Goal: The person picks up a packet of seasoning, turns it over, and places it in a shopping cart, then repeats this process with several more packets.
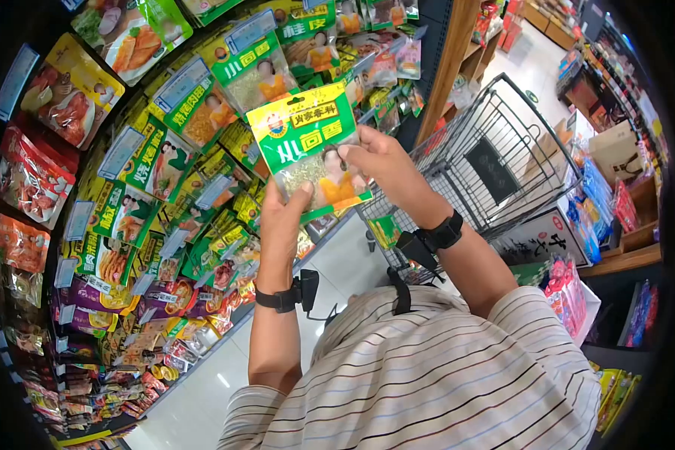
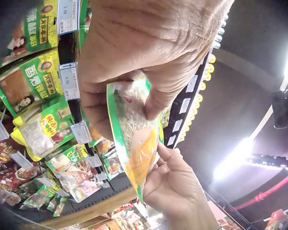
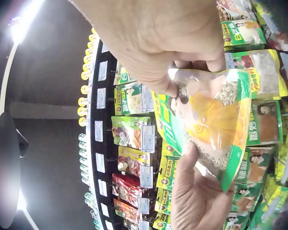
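Note:
A green and yellow spice packet (image 1: 307, 142) with a clear window is held up in front of the shelf. Small pale seeds (image 2: 137, 120), like fennel seeds, show through its window. My left hand (image 1: 277, 229) grips the packet's lower left corner, thumb on the front face. On the opposite edge my right hand (image 1: 390, 169) pinches the packet, its thumb also lying over the front. From the right wrist view, the packet bulges slightly between both hands, and some of the right fingers are hidden behind it.
Hanging seasoning packets (image 1: 195, 112) with price tags (image 1: 184, 82) fill the shelf at the left. A wire shopping cart (image 1: 495, 165) stands close on the right. Beyond it are boxes and bagged goods (image 1: 596, 191) on wooden shelving. Tiled floor (image 1: 217, 375) runs along the shelf's foot.

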Demonstrator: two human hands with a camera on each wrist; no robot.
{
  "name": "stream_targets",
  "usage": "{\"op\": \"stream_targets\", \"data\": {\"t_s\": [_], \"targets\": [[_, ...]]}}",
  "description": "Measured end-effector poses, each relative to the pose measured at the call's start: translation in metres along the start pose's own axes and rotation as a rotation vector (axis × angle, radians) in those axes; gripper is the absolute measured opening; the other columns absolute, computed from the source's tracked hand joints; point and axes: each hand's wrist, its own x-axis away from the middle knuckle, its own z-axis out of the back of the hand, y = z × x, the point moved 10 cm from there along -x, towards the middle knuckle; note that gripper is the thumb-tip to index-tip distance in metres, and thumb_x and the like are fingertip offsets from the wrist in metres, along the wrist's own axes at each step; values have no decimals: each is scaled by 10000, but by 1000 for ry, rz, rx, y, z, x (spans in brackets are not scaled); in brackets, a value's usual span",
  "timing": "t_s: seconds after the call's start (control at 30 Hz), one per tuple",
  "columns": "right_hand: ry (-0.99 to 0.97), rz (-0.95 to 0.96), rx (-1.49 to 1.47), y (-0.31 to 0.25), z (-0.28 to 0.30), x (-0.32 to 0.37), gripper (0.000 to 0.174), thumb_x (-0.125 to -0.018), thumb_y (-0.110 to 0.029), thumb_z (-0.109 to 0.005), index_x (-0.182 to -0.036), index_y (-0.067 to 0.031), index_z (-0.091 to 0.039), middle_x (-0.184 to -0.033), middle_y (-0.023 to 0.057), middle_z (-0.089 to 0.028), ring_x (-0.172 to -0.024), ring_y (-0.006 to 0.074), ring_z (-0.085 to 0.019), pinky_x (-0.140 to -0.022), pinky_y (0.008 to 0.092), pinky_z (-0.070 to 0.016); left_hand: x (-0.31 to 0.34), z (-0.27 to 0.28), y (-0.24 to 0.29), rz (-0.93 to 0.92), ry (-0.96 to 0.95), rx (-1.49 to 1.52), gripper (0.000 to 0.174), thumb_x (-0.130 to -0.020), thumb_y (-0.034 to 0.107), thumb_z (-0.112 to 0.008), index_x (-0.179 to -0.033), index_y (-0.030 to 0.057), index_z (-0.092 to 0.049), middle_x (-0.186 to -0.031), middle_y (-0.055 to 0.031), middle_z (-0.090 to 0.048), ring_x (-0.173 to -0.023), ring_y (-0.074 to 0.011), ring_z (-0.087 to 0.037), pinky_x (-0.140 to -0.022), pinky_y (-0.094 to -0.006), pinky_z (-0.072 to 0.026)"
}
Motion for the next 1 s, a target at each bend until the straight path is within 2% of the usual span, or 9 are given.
{"op": "stream_targets", "data": {"t_s": [0.17,0.27,0.37,0.5,0.53,0.67,0.8,0.9,1.0], "targets": [[27,5,9,-1,-1,-4,253,-957,-172,-597,-1155,-15,-603,-901,-3,-634,-713,29,-540,-590,210,-429,-5,3,10,-44,21,59,418,-963,161,-610,-1336,7,-502,-1247,-61,-596,-1128,-144,-552,-1011,-312,-422],[15,-15,28,8,2,-5,226,-961,-169,-593,-1126,-15,-601,-836,-13,-615,-628,32,-515,-528,217,-399,-12,12,23,-165,83,-56,361,-980,196,-589,-1288,17,-530,-1184,-40,-609,-1011,-104,-558,-894,-263,-456],[-48,-26,23,6,-9,-9,209,-966,-169,-587,-1113,-21,-595,-786,-24,-593,-575,35,-493,-496,221,-377,-20,13,33,-212,110,11,323,-987,157,-586,-1276,19,-547,-1160,-27,-619,-1019,-96,-553,-913,-262,-446],[-75,-37,-15,-6,-17,-19,237,-966,-190,-592,-1130,-19,-587,-842,-18,-605,-641,37,-525,-555,224,-407,-32,20,44,-252,98,37,319,-985,127,-583,-1283,16,-549,-1166,-29,-626,-1017,-101,-570,-915,-269,-456],[-42,24,180,-8,-5,-31,275,-961,-210,-605,-1149,-12,-577,-930,1,-620,-766,52,-557,-659,240,-448,-34,24,47,-262,113,34,323,-983,119,-585,-1288,18,-548,-1171,-29,-630,-1019,-105,-578,-917,-275,-461],[-30,111,128,-45,1,-62,480,-972,-266,-585,-1343,16,-470,-1259,137,-604,-1150,208,-603,-981,354,-479,-46,42,52,-292,146,19,297,-986,109,-574,-1269,17,-560,-1140,-23,-646,-993,-98,-594,-895,-272,-473],[-48,182,57,-84,-14,-102,534,-982,-249,-561,-1384,66,-405,-1357,227,-526,-1203,287,-580,-1038,395,-459,-54,57,57,-319,173,16,286,-987,121,-574,-1250,7,-570,-1121,-16,-648,-977,-86,-587,-884,-261,-466],[-20,261,44,-99,-19,-134,573,-941,-248,-598,-1371,80,-407,-1261,174,-579,-1114,239,-604,-956,362,-496,-52,63,64,-321,222,-14,276,-988,141,-568,-1231,11,-580,-1103,-12,-644,-957,-78,-563,-861,-249,-456],[-1,215,-83,-99,-23,-158,516,-941,-209,-609,-1345,55,-427,-1212,146,-566,-1111,259,-605,-940,379,-509,-53,71,59,-327,245,-24,269,-984,148,-566,-1218,19,-589,-1086,-10,-646,-944,-74,-553,-848,-250,-454]]}}
